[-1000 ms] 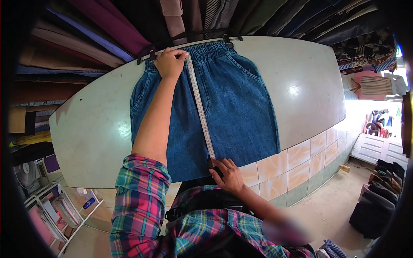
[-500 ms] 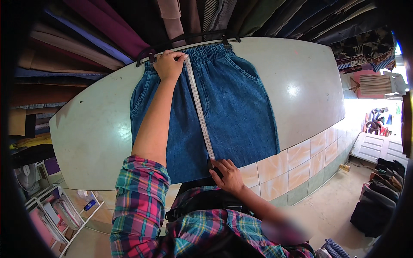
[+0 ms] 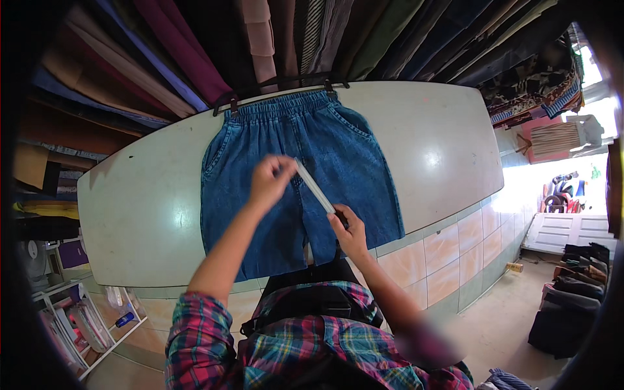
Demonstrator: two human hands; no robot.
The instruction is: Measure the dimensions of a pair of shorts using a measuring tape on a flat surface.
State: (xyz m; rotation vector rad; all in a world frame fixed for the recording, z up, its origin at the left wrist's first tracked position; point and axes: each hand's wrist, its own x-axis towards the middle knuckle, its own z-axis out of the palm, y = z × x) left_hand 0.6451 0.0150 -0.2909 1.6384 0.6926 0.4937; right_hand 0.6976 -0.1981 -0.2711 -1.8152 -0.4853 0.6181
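Tape measure (image 3: 315, 187) away from the waistband (image 3: 279, 107)
The left hand (image 3: 270, 184) has dropped from there to over the middle of the denim shorts (image 3: 356, 179); the right hand (image 3: 350, 234) has moved up slightly. The stretch between them is far shorter, seemingly lifted off the shorts.

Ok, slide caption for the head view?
Left hand and right hand hold a measuring tape between them over blue denim shorts on a pale table.

A head-worn fisheye looks down from close, exact tilt unclear.
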